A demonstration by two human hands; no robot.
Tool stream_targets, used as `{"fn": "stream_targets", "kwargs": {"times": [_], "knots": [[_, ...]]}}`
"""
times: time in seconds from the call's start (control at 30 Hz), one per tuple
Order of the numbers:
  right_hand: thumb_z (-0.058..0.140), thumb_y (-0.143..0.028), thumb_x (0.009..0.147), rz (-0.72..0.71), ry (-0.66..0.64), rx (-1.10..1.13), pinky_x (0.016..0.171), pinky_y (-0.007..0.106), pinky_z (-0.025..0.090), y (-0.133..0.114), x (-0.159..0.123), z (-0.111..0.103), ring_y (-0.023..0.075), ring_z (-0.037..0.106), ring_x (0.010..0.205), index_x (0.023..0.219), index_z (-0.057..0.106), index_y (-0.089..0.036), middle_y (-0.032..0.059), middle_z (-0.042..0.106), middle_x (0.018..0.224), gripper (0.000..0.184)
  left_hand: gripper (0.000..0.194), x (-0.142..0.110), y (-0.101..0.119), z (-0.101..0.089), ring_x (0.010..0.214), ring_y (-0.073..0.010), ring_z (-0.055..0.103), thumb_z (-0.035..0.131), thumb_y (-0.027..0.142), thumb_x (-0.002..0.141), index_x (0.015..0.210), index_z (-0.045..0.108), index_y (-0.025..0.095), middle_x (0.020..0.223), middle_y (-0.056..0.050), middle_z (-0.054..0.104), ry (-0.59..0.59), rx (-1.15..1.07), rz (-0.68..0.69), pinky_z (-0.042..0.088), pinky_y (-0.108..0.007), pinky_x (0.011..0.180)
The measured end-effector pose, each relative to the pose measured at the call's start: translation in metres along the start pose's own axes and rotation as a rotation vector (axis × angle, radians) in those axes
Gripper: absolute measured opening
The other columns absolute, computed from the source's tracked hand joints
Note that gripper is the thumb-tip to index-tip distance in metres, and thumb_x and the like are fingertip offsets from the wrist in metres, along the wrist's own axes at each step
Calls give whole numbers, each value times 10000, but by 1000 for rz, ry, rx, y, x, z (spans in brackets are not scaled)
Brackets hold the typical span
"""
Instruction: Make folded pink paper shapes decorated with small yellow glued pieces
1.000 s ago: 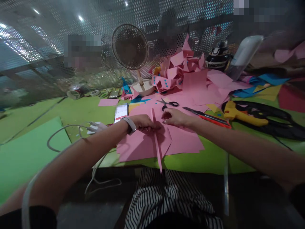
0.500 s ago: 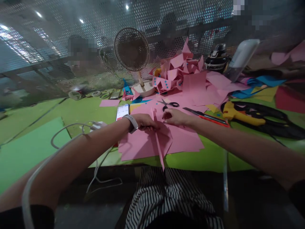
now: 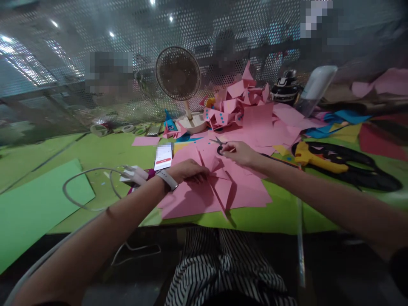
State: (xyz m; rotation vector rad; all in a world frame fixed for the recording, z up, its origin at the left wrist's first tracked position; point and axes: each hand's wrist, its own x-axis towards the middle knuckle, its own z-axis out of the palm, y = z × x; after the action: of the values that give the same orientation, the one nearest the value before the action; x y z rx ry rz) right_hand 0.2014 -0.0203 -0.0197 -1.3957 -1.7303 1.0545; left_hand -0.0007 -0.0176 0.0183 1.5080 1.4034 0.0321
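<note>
A folded pink paper piece (image 3: 219, 187) with pointed flaps stands on flat pink sheets (image 3: 251, 193). My left hand (image 3: 192, 171), a pale-banded watch on its wrist, is closed on the paper's left side, fingers curled at its fold. Beyond the paper, my right hand (image 3: 238, 153) has its fingers closed at the handles of small black-handled scissors (image 3: 218, 142). One handle loop is hidden behind those fingers, and the blades point left. Just left of the sheets lies a lit phone (image 3: 163, 157).
A fan (image 3: 178, 74) stands at the back beside a heap of folded pink paper (image 3: 231, 104). At the right lie yellow-and-black pliers-like tools (image 3: 321, 160). A white charger (image 3: 135, 174) and cable are at the left, near a green sheet (image 3: 47, 204).
My right hand has closed at the scissors' handles. The folded paper has turned slightly and its flaps have opened out, my left hand still on it. The view has shifted a little.
</note>
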Motion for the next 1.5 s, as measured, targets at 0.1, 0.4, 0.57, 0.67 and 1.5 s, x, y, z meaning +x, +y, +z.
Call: {"fn": "stream_targets", "kwargs": {"times": [0.1, 0.4, 0.57, 0.67, 1.5], "knots": [[524, -430, 808, 92, -87, 42, 481, 269, 444, -6, -9, -3, 150, 583, 555, 699, 583, -146, 98, 652, 703, 310, 230, -2, -8, 1, 401, -83, 502, 630, 346, 656, 562, 645, 136, 485, -19, 617, 37, -131, 27, 356, -193, 411], [677, -440, 678, 215, -269, 120, 407, 242, 386, -14, -19, 4, 109, 508, 436, 553, 548, -172, 16, 560, 495, 323, 262, -6, -16, 5, 428, -97, 545, 596, 352, 705, 588, 639, 121, 500, -32, 628, 40, -151, 82, 399, -207, 438], [653, -346, 707, 219, -286, 99, 422, 247, 398, -9, -18, 8, 105, 500, 429, 614, 568, -174, 5, 563, 498, 213, 335, -12, -20, 11, 438, -119, 541, 491, 405, 791, 606, 595, 146, 522, -35, 615, 81, 70, 143, 404, -239, 442], [612, -299, 726, 104, -168, -46, 448, 251, 388, -7, -22, 14, 117, 508, 456, 633, 565, -179, 2, 558, 498, 159, 371, -21, -27, 18, 521, -136, 537, 409, 419, 843, 650, 592, 159, 570, -44, 590, 414, 496, 414, 413, -268, 514], [561, -247, 757, 83, -269, -71, 474, 210, 399, -7, -29, 10, 105, 551, 536, 780, 545, -160, -7, 578, 617, 91, 294, -27, -43, 23, 1106, -215, 497, 408, 344, 893, 1106, 527, 181, 1174, -95, 559, 318, 950, 975, 432, -398, 924]]}}
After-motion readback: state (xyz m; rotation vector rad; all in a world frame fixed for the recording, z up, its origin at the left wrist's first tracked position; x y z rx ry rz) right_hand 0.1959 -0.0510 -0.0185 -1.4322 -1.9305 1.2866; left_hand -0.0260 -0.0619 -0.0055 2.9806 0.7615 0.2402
